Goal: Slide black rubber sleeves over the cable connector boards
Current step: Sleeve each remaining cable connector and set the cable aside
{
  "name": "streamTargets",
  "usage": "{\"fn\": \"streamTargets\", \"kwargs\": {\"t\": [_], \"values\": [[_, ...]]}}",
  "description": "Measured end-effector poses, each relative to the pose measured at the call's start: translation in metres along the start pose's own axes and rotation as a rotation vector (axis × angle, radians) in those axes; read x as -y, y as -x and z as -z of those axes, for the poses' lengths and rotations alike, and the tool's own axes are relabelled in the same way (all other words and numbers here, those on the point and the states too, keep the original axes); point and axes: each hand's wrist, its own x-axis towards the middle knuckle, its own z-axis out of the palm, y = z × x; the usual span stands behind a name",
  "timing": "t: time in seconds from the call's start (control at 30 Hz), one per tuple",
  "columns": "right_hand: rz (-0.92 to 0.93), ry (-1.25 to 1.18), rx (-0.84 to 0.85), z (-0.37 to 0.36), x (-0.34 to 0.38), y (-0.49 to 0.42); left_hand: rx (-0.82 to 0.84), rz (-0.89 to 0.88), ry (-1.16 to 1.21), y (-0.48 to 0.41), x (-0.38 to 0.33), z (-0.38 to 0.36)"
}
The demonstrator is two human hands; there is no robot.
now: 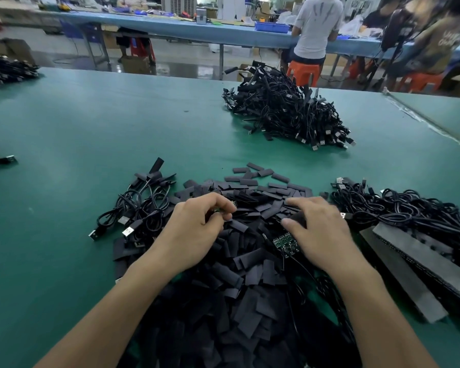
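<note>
- The left hand is curling its fingers round a connector board. Only a green edge and a pale end are peeking out past the fingertips, and no sleeve is showing on it yet.
- The right hand is reaching into the sleeve pile, fingers bending down onto it and thumb standing apart. I cannot tell whether it is pinching a sleeve, as the dark shape under the palm is blending into the pile.
- A second board, bare and green, is lying on the sleeves just under the right thumb, with its thin wire trailing back towards the wrist.
- Well beyond both hands, a far heap is looking like finished work, with cables carrying black sleeves.
- Just outside the left hand, a small bundle is showing a few sleeved ends too.
- Outside the right hand, a large tangle of cables is probably waiting, so I am judging the job well under way with plenty left.
- Grey foam strips are lying nearer the person than that tangle.
- Nothing near the grip is sitting in a container; everything is lying loose on the green table.
- A blue tray is standing on the distant bench, its contents too blurred to tell.
</note>
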Motion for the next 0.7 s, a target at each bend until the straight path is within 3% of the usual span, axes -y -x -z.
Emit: {"fn": "streamTargets", "kwargs": {"t": [0.17,0.4,0.57,0.7], "values": [[0.153,0.06,0.18,-0.022,0.009,0.001,0.029,-0.045,0.007,0.001,0.0,0.0],[0.167,0.025,-0.083,-0.017,0.012,0.004,0.004,-0.04,-0.016,0.0,0.002,-0.001],[0.149,-0.015,-0.131,-0.014,0.011,0.003,0.019,-0.029,-0.009,0.001,0.001,-0.003],[0.188,-0.37,-0.114,-0.007,0.012,0.002,0.004,-0.053,0.009,0.001,0.001,-0.005]]}}
